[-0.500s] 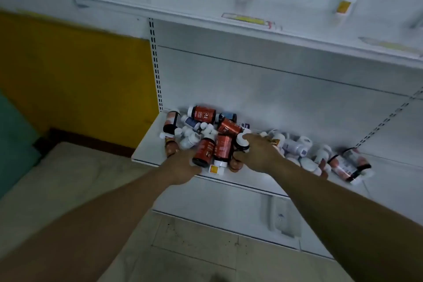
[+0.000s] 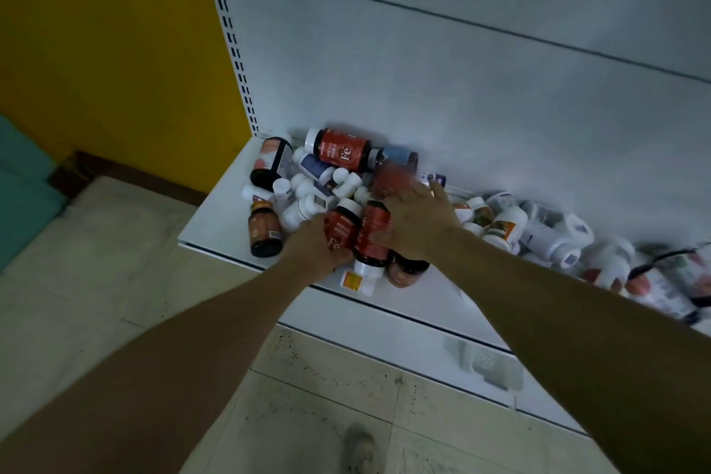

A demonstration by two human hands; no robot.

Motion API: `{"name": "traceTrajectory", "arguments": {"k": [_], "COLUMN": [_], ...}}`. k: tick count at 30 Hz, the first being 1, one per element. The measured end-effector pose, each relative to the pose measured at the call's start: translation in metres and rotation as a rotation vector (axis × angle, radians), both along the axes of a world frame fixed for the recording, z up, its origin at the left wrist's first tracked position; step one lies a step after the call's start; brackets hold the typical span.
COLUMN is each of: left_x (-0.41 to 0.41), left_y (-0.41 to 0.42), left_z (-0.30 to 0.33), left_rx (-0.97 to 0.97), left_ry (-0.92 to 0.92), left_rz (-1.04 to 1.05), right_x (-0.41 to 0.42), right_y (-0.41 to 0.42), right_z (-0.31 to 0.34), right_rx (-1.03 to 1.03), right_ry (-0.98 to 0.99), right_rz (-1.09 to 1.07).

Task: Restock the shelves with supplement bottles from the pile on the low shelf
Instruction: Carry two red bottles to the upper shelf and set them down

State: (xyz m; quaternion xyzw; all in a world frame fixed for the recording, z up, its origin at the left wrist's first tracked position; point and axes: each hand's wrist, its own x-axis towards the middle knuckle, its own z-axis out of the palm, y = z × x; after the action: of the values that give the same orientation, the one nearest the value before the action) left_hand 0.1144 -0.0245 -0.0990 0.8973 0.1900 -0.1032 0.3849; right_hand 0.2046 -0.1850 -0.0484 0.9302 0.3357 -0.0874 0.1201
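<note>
A pile of supplement bottles lies on the low white shelf (image 2: 215, 227). My left hand (image 2: 311, 246) grips a red-labelled bottle with a white cap (image 2: 340, 229) near the shelf's front. My right hand (image 2: 417, 223) closes over a second red-labelled bottle (image 2: 371, 239) right beside it, fingers reaching toward a blurred red bottle (image 2: 392, 177) behind. Another red bottle marked Fe (image 2: 338, 148) lies on its side at the back. White bottles (image 2: 546, 235) spread along the shelf to the right.
A dark amber bottle (image 2: 263, 231) stands at the pile's left edge, and a small white bottle with an orange label (image 2: 356, 281) lies at the shelf's front lip. The slotted upright (image 2: 231, 35) and a yellow wall (image 2: 115, 50) stand left. Tiled floor (image 2: 307, 396) lies below.
The view has dropped and moved closer, so the upper shelf is out of sight. Both hands have closed further onto the two red bottles in the pile's front.
</note>
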Motion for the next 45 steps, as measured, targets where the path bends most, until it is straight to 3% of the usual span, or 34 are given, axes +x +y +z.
{"name": "traceTrajectory", "arguments": {"k": [6,11,15,19,22,26,29,33,36,40,45], "left_x": [0.006,0.002,0.000,-0.011,-0.026,-0.051,-0.069,-0.091,-0.105,-0.119,-0.134], "left_y": [0.005,0.011,0.016,0.022,0.029,0.044,0.054,0.060,0.053,0.027,-0.034], "left_z": [-0.010,-0.012,-0.002,0.024,0.055,0.102,0.138,0.182,0.214,0.251,0.292], "left_rx": [0.034,-0.137,-0.227,-0.275,-0.375,-0.507,-0.583,-0.687,-0.716,-0.817,-1.097], "left_ry": [-0.008,-0.048,-0.080,-0.202,-0.252,-0.378,-0.447,-0.474,-0.469,-0.452,-0.380], "left_rz": [-0.017,0.068,0.105,0.161,0.168,0.199,0.237,0.161,0.047,-0.034,-0.167], "right_x": [0.006,0.001,-0.007,-0.021,-0.037,-0.071,-0.107,-0.154,-0.182,-0.215,-0.237], "right_y": [0.001,0.004,0.004,0.008,0.009,0.005,-0.003,-0.006,-0.008,-0.026,-0.080], "right_z": [-0.003,0.000,0.012,0.039,0.065,0.103,0.128,0.153,0.168,0.191,0.228], "right_rx": [0.181,0.307,0.522,0.718,0.928,1.209,1.570,1.969,2.181,2.320,2.353], "right_ry": [0.044,0.104,0.236,0.175,0.186,0.381,0.557,0.948,1.170,1.316,1.050], "right_rz": [-0.025,-0.013,-0.119,-0.157,-0.310,-0.614,-0.792,-0.894,-0.864,-0.634,-0.728]}}
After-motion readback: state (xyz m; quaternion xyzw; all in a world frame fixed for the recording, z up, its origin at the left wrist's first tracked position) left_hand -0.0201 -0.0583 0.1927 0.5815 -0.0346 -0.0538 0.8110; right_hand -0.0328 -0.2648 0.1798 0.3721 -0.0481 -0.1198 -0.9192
